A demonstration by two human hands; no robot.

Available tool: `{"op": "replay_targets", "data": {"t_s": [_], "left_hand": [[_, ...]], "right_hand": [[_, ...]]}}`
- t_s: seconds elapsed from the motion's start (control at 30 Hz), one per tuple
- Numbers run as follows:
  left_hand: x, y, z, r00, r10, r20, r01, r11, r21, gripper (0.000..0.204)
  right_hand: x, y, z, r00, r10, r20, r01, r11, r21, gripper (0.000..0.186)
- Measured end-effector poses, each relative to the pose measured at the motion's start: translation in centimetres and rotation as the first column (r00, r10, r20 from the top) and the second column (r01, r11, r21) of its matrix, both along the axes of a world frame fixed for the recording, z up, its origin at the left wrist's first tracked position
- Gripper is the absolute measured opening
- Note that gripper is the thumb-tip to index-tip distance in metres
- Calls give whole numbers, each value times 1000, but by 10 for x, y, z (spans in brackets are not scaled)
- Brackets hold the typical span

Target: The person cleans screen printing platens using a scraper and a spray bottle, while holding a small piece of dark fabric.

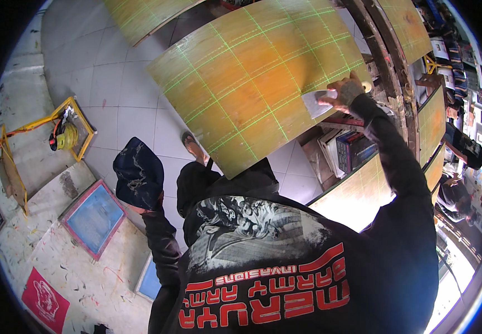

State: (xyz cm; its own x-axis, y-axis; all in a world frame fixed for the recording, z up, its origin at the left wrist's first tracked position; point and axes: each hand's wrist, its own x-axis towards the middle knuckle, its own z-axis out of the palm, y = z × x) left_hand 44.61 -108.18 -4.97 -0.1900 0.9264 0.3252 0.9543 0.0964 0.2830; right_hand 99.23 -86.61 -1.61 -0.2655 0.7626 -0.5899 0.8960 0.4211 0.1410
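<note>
My right hand [345,93] is closed on a thin, pale flat scraper [314,104], its blade against the right-hand near edge of a tilted yellow board [246,72]. Bright green grid lines, solid and dashed, cover that board, and orange patches show through its middle. Low on my left, my left hand [150,208] grips a bunched dark blue cloth [138,172] with pale marks. Most of its fingers are hidden behind the cloth. A small, pale yellow round thing [367,87] sits just beyond my right hand.
Upright books [344,149] fill a shelf under the board. Wooden beams [388,61] run along the right. To the left are a yellow metal frame [87,131] with a cable reel [65,138], a red-framed blue screen [93,214] and a red printed cloth [46,300]. Two people [466,146] are farther right.
</note>
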Motion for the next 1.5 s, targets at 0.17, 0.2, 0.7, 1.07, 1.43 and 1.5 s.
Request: {"op": "replay_targets", "data": {"t_s": [0.17,0.2,0.7,1.07,1.43,1.5], "left_hand": [[-46,-29,-49,990,31,137,-32,1000,0,37],[-50,-28,-53,996,9,87,-8,1000,-13,38],[-86,-2,-82,230,130,964,101,983,-156,45],[-9,51,-44,-776,-20,631,-35,999,-12,37],[46,94,1,-759,-157,632,-86,986,142,35],[51,98,11,-757,-180,628,-97,982,165,38]], "right_hand": [[-67,-42,7,999,27,-43,-27,1000,-13,68],[-70,-53,-1,996,36,-76,-34,999,29,67],[-252,-123,-37,790,-307,-530,341,939,-36,52],[-328,-120,-18,343,48,-938,411,890,196,21],[-354,-147,-45,112,27,-993,608,789,90,56],[-358,-143,-37,162,18,-987,600,792,113,55]]}}
